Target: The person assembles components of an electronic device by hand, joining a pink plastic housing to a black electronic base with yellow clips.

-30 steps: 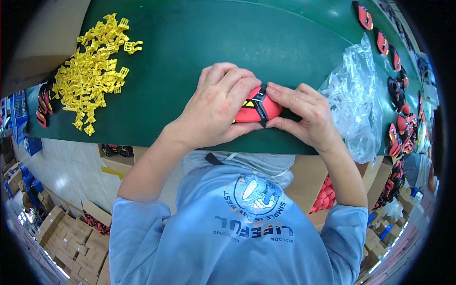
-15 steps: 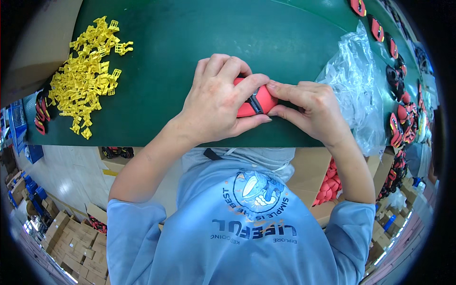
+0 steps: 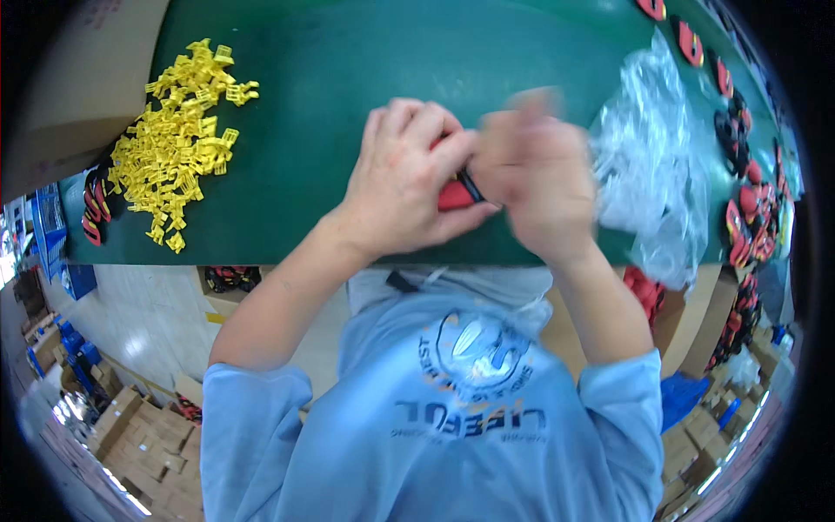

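Since earlier, the right hand (image 3: 544,178) has shifted, blurring; I can't tell its grip. I see the left hand (image 3: 404,178) clasping the red-and-black piece (image 3: 455,197) between thumb and fingers.

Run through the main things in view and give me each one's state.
Red-and-black part: held, mostly covered
Left hand: closed around the part
Right hand: blurred, grip unclear
Yellow plastic pieces: loosely heaped
Clear plastic film: crumpled
Other red-and-black parts: scattered at right

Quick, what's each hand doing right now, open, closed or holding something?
Left hand: closed around a rounded red-and-black piece.
Right hand: blurred, at the piece's right end; whether it grips cannot be told.
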Available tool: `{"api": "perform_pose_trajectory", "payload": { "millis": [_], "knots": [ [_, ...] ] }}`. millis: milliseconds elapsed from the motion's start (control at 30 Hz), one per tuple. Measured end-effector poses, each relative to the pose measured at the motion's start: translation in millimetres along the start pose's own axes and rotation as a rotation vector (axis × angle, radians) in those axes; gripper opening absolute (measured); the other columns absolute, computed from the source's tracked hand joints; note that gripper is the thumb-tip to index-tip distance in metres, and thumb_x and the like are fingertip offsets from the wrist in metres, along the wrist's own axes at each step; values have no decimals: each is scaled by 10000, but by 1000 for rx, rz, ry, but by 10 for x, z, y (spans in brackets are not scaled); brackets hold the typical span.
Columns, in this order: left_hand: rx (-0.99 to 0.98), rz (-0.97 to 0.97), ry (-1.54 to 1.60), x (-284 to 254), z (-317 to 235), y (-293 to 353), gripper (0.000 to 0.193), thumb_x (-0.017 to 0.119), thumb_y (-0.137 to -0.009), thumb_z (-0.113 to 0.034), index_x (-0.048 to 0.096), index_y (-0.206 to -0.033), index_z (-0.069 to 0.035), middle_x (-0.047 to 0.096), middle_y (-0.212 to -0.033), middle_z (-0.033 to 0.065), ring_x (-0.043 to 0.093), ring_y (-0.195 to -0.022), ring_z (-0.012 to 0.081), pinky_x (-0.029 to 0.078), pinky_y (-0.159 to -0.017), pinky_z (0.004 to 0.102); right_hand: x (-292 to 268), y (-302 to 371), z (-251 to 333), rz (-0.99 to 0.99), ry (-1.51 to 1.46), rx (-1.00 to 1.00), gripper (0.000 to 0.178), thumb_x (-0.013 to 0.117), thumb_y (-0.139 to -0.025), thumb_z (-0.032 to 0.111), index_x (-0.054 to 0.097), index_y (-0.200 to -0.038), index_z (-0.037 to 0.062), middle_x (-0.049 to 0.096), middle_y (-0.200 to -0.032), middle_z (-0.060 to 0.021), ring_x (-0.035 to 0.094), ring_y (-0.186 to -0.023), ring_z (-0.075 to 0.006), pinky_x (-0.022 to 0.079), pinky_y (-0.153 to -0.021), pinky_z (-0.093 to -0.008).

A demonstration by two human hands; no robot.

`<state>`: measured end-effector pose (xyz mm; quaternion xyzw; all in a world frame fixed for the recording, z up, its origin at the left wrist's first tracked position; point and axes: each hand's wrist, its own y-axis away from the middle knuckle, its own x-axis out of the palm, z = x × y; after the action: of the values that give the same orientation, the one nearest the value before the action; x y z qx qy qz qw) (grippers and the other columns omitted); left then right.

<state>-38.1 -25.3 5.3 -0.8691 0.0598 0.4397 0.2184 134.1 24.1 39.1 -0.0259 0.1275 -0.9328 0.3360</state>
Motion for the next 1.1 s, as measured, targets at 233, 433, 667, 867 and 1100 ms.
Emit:
{"api": "perform_pose_trajectory", "payload": {
  "millis": [233, 433, 667, 867, 1100],
  "knots": [
    [-2, -21, 49, 63, -20, 81, 904, 964, -683, -395, 580, -1436, -76, 647, -1238, 123, 552, -1185, 373, 440, -1047, 504, -640, 182, 653, -66, -447, -73, 614, 344, -1173, 535, 437, -715, 136, 376, -631, 31, 263, -484, -97, 223, -466, -288],
    [-5, -110, 62, 25, 44, 132, 1017, 965, -670, -282, 461, -1525, -58, 675, -1254, 115, 544, -1218, 364, 416, -1082, 501, -470, 229, 132, -14, 530, 41, 378, 809, -931, 359, 767, -1159, 60, 742, -1006, -123, 628, -803, -239, 513, -717, -352],
    [52, -45, 4, -254, 83, 133, 776, 907, -743, -313, 604, -1423, -94, 666, -1201, 133, 606, -1139, 355, 436, -1042, 505, -390, 304, -137, 80, 851, -234, 437, 883, -770, 211, 810, -1198, 153, 737, -1272, -76, 655, -940, -315, 574, -836, -428],
    [147, -192, -611, -1957, 77, 60, 662, 961, -692, -233, 747, -1313, -151, 720, -1245, 144, 659, -1181, 345, 522, -1015, 506, -493, 540, -14, -17, 656, -195, 306, 893, -791, 191, 821, -1084, 135, 766, -1099, -81, 691, -850, -290, 586, -761, -404],
    [-198, -571, -1428, -5029, 660, -152, 537, 690, -1069, -324, 600, -1502, -21, 627, -1501, 206, 598, -1370, 363, 470, -1146, 488, -370, 527, -167, 152, 653, -344, 220, 811, -927, 306, 808, -1067, 137, 752, -920, -3, 695, -820, -221, 567, -711, -381]
  ]
}}
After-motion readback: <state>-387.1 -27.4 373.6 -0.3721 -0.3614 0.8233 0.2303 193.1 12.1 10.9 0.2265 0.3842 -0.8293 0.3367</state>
